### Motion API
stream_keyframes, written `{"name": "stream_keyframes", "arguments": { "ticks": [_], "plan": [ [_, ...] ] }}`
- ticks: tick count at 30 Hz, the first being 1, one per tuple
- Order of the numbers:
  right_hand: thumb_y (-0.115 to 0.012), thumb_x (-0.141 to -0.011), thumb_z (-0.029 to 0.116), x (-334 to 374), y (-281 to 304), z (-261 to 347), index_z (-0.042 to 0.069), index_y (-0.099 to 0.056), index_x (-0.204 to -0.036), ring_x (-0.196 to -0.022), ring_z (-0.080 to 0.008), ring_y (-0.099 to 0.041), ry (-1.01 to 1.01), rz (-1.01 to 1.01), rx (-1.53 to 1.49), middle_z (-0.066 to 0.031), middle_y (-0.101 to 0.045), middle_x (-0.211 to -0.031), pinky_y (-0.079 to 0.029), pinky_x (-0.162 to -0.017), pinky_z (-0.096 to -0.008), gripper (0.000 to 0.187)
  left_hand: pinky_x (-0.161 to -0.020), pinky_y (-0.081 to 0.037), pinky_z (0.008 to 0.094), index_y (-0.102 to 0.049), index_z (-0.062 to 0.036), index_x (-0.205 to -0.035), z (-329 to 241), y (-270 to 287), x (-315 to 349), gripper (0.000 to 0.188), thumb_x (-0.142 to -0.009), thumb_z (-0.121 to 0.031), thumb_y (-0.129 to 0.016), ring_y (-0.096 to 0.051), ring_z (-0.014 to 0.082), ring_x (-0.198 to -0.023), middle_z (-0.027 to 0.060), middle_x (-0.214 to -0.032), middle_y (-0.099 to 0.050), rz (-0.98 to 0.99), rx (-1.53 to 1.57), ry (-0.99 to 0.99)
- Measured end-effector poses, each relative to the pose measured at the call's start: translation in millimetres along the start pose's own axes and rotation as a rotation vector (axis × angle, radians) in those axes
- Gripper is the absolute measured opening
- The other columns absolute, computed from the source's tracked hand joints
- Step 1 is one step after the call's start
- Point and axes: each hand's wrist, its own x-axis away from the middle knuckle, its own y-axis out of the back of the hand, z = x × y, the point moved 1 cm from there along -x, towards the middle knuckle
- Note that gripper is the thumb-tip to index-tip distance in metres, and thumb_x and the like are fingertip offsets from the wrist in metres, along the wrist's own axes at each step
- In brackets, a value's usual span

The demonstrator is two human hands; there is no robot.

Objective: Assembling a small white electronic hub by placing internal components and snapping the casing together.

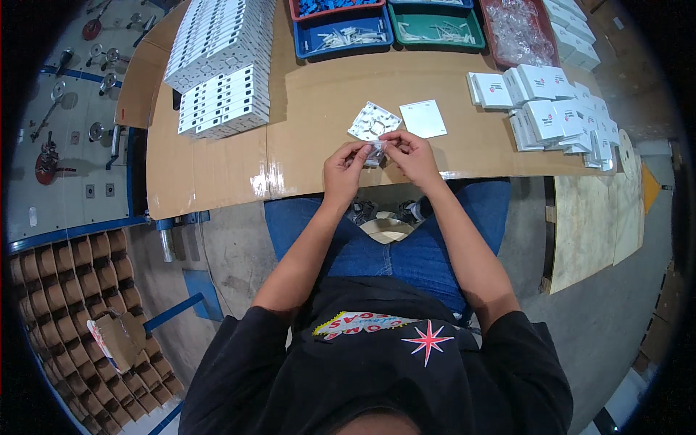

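At the table's near edge, my left hand (344,168) and my right hand (415,158) meet with fingertips pinched. Between them is a small clear plastic bag (374,157), its contents too small to make out. Just beyond my fingers lies a white square plate with cutouts (373,120), turned at an angle. Beside it on the right, a smooth white square cover (423,119) rests flat on the cardboard-covered table (304,156).
Tall stacks of white frames (225,101) stand at left. Along the back are a blue bin (343,55) and a green bin (442,48) of small parts, and a reddish bin (554,51) of clear bags. Piled white boxes (554,119) occupy the right.
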Motion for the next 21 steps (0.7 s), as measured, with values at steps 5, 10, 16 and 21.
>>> {"name": "stream_keyframes", "arguments": {
  "ticks": [5, 10, 16, 21],
  "plan": [
    [-0.071, -0.098, 0.013, 3, 0, 12, 0.004, -0.073, -0.108, -0.055, -0.0009, -0.045, -0.095, 0.015, 0.021, 0.0033, -0.064, -0.078, -0.030, -0.044, -0.0189, 0.013, -0.079, -0.054, 0.0236, -0.074, 0.0027, -0.111, -1, -1, 0, 0.017, -0.101, -0.010, -0.068, -0.066, 0.0083, -0.089, 0.0032, -0.099, -0.072, 0.010, 0.003, -0.004],
    [-0.071, -0.098, 0.009, 1, 2, -2, 0.002, -0.072, -0.106, -0.067, -0.0019, -0.055, -0.048, 0.015, 0.038, 0.0021, -0.067, -0.083, -0.039, -0.055, -0.0178, 0.011, -0.078, -0.054, 0.0235, -0.074, 0.0022, -0.110, -1, -2, 0, 0.017, -0.101, -0.011, -0.069, -0.067, 0.0083, -0.088, 0.0033, -0.098, -0.073, 0.012, 0.009, -0.012],
    [-0.068, -0.098, 0.004, -2, 3, -7, -0.001, -0.070, -0.107, -0.085, -0.0059, -0.064, -0.038, 0.029, 0.084, -0.0016, -0.071, -0.094, -0.050, -0.074, -0.0207, 0.010, -0.078, -0.053, 0.0233, -0.074, 0.0020, -0.110, 1, -1, 0, 0.016, -0.100, -0.010, -0.069, -0.066, 0.0083, -0.089, 0.0034, -0.099, -0.073, 0.003, -0.001, -0.018],
    [-0.069, -0.098, 0.003, 0, 1, -6, -0.001, -0.071, -0.108, -0.087, -0.0065, -0.066, -0.022, 0.035, -0.036, -0.0021, -0.072, -0.096, -0.052, -0.076, -0.0211, 0.011, -0.078, -0.053, 0.0232, -0.074, 0.0023, -0.110, 4, 0, -1, 0.016, -0.100, -0.010, -0.069, -0.066, 0.0083, -0.089, 0.0034, -0.099, -0.073, 0.006, -0.013, -0.023]
  ]
}}
